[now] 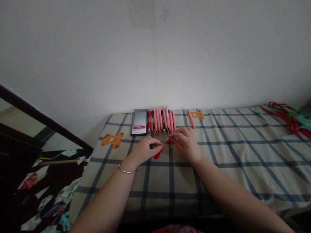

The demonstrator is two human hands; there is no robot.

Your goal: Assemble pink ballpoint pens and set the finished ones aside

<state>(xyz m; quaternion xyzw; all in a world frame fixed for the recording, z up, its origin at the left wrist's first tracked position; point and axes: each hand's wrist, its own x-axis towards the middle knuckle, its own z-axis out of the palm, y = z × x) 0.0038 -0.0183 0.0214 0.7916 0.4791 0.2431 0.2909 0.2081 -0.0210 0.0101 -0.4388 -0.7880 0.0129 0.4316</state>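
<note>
Over the checked cloth, my left hand [151,147], with a silver bangle at the wrist, is closed on a small red piece [158,153] that sticks out below the fingers. A thin metallic tip shows between the two hands. My right hand [186,142] is closed in a pinch near that tip, on a thin pinkish piece [167,138] too small to name. Under its fingers, a red pen [171,143] points its silver tip toward me. Just beyond both hands lies a row of several pink, red and black pens [159,119], side by side.
A phone [139,129] with a lit screen lies left of the row. One pink pen [191,119] is apart on the right. Tangled red and green strips [289,118] lie at far right. A wall [155,64] rises behind; scraps [65,191] litter the floor at left.
</note>
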